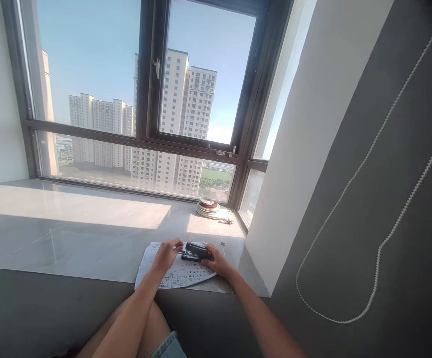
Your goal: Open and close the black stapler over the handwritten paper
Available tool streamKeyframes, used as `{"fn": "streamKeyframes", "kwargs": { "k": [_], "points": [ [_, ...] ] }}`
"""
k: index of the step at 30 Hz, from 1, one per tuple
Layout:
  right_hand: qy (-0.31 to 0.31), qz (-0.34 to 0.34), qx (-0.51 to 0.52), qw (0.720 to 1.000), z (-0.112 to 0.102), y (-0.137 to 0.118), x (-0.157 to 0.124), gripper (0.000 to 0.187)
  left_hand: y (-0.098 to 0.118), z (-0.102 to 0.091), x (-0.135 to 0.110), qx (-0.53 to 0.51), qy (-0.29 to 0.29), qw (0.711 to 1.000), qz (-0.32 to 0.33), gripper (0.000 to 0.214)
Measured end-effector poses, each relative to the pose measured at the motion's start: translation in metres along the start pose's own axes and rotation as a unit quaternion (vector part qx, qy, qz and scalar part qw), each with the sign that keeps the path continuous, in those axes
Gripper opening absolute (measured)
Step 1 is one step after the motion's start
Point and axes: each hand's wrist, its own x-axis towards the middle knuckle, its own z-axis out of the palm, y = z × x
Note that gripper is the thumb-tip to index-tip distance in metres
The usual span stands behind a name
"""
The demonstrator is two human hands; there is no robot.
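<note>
A black stapler with a red mark near its rear is held over the windowsill, its upper arm lifted away from its base at the front. My right hand is closed around the stapler's rear end. At its front end is my left hand, fingers pinched together; what lies between the fingertips is too small to make out. Sheets of paper with handwriting lie under both hands. A small dark piece rests on the sill just beyond my right hand.
The pale stone windowsill ends at a front edge above a grey wall. A stack of round, plate-like items sits in the far right corner, with a small dark object beside it. A beaded cord hangs on the right.
</note>
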Motion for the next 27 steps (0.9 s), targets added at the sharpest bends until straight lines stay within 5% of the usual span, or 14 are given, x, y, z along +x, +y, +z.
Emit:
{"fn": "streamKeyframes", "kwargs": {
  "k": [7, 14, 21, 27],
  "points": [
    [-0.001, -0.007, 0.012, 1.000, 0.000, 0.009, 0.001, 0.031, 0.005, -0.003, 0.003, -0.095, 0.029, 0.995, 0.023, 0.020],
    [0.000, -0.006, 0.029, 1.000, -0.002, 0.005, 0.000, 0.031, 0.002, 0.000, 0.001, -0.058, -0.014, 0.998, 0.006, 0.021],
    [0.004, -0.001, 0.020, 1.000, -0.002, 0.006, 0.001, 0.033, 0.002, 0.005, -0.005, 0.008, -0.006, 1.000, -0.015, 0.027],
    [0.008, -0.002, 0.031, 0.999, 0.000, 0.012, 0.002, 0.033, 0.004, 0.011, -0.003, -0.057, 0.034, 0.998, 0.015, 0.030]
  ]
}}
